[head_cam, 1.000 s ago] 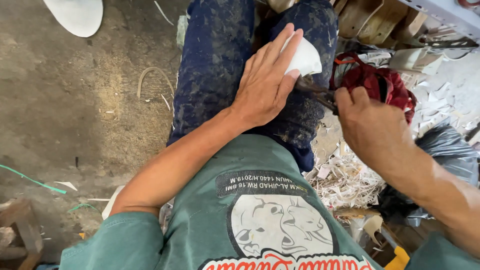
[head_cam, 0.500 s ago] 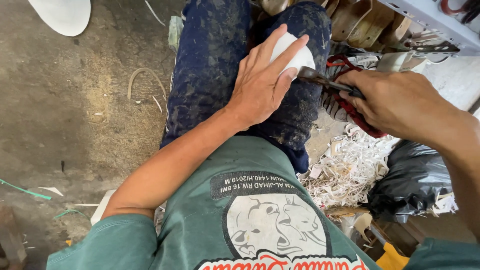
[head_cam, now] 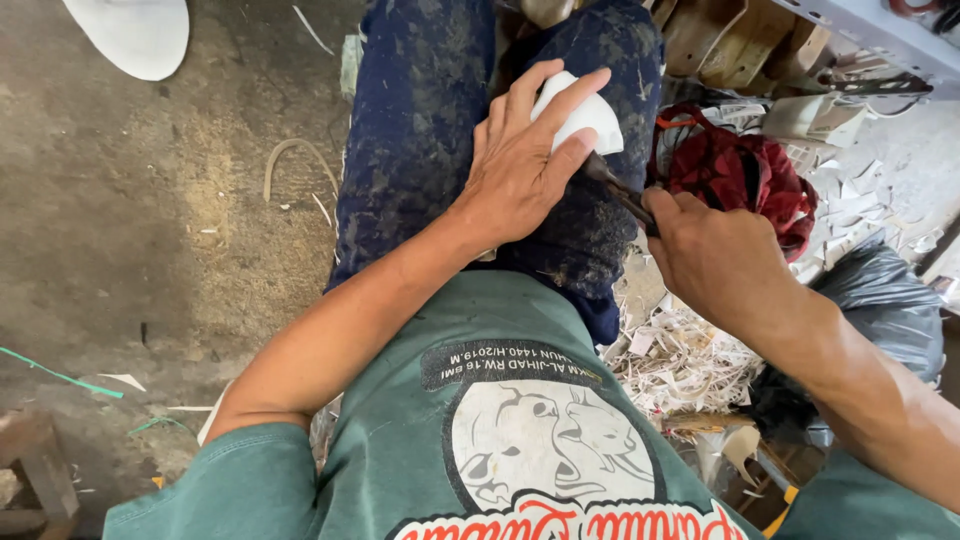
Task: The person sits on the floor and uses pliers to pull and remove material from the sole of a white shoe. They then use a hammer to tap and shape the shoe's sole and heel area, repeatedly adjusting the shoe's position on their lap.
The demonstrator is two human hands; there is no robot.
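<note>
My left hand (head_cam: 525, 160) presses a white curved piece (head_cam: 588, 115) flat against my right knee, fingers spread over it. My right hand (head_cam: 715, 250) grips a dark-bladed knife (head_cam: 615, 190) whose tip meets the lower edge of the white piece, just under my left fingers. I sit in dark blue stained trousers (head_cam: 430, 120) and a green printed shirt (head_cam: 500, 420). Most of the white piece is hidden beneath my left hand.
A heap of white shavings (head_cam: 680, 355) lies by my right thigh. A red cloth bundle (head_cam: 745, 175) and a black plastic bag (head_cam: 890, 300) sit to the right, wooden pieces (head_cam: 730, 40) beyond. A white shape (head_cam: 130, 35) lies on the concrete floor (head_cam: 150, 220) at the upper left.
My right hand has drawn back down and toward me with the knife. The left hand keeps pressing the white piece on the knee.
</note>
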